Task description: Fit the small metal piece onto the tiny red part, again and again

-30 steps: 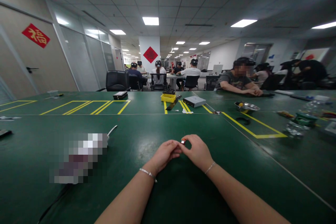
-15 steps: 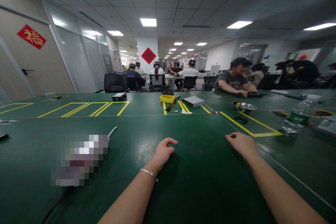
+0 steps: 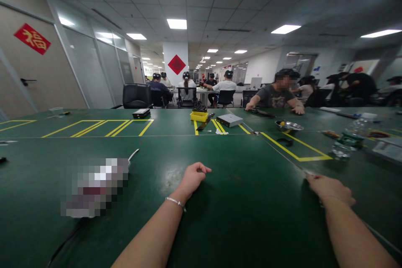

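Observation:
My left hand (image 3: 192, 179) rests on the green table (image 3: 238, 201) a little left of centre. Its fingers are curled into a loose fist and nothing shows in them. Far out to the right, my right hand (image 3: 333, 190) lies low over the table near a seam line. Its fingers are pressed together, with a small red piece (image 3: 315, 177) showing at their tips. A wide stretch of bare green mat separates the two hands.
A blurred-out object (image 3: 94, 187) with a cable lies to the left. Farther back are a yellow bin (image 3: 200, 116), a grey box (image 3: 230, 120), a metal dish (image 3: 289, 126) and a plastic bottle (image 3: 342, 147). A seated person (image 3: 278, 94) works across the table, and yellow tape marks out boxes.
A second ago both hands met at the centre, pinching a small red and white piece. My right hand has since swung far to the right, while my left hand stayed and curled up.

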`<action>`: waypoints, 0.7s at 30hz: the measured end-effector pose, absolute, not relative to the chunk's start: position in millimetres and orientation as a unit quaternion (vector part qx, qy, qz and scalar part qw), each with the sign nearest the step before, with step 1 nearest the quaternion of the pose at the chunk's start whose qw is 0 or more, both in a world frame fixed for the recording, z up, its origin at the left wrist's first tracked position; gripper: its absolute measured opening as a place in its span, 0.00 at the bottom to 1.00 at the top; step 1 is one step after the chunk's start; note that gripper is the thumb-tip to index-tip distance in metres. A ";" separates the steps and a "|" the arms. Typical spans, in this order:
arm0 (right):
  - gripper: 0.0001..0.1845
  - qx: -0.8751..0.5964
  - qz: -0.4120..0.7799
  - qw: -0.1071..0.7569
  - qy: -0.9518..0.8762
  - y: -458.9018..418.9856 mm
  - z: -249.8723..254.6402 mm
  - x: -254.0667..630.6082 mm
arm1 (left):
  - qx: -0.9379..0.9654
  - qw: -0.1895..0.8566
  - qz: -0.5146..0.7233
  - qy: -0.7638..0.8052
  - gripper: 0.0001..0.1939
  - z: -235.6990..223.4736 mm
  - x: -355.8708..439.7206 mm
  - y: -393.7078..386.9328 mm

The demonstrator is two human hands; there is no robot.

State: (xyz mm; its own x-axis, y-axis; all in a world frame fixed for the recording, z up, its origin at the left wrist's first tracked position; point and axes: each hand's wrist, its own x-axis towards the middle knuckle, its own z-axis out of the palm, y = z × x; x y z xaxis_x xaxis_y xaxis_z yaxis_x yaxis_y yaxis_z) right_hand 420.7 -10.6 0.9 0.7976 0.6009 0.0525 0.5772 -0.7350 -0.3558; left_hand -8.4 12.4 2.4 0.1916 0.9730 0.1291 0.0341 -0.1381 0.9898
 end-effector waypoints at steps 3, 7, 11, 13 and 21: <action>0.32 -0.933 0.012 0.178 -0.312 -11.2 -3.7 421.1 | 0.595 0.489 0.470 0.430 0.08 1.8 -9.0 13.0; 0.30 -0.931 -0.065 0.172 -0.315 -5.4 -2.8 398.2 | 0.613 0.459 0.463 0.446 0.08 0.8 -8.1 14.8; 0.28 -0.832 -0.151 0.171 -0.505 8.5 4.6 344.6 | 0.683 0.405 0.405 0.453 0.10 -3.3 -5.4 14.8; 0.26 -0.754 -0.159 0.174 -0.613 12.9 8.1 304.9 | 0.732 0.353 0.364 0.455 0.13 -4.7 -3.6 12.2; 0.23 -0.501 0.009 0.174 -0.848 -9.8 3.7 165.0 | 0.836 0.214 0.265 0.430 0.29 -1.6 1.0 1.2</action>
State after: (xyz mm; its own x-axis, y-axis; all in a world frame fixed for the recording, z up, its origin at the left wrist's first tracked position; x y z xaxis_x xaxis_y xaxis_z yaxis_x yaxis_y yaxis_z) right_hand 165.0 -9.8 3.7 -0.4378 0.8525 0.2857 0.8466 0.4979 -0.1883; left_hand 1.0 1.2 -1.6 0.4893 0.8328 0.2589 0.6055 -0.5380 0.5864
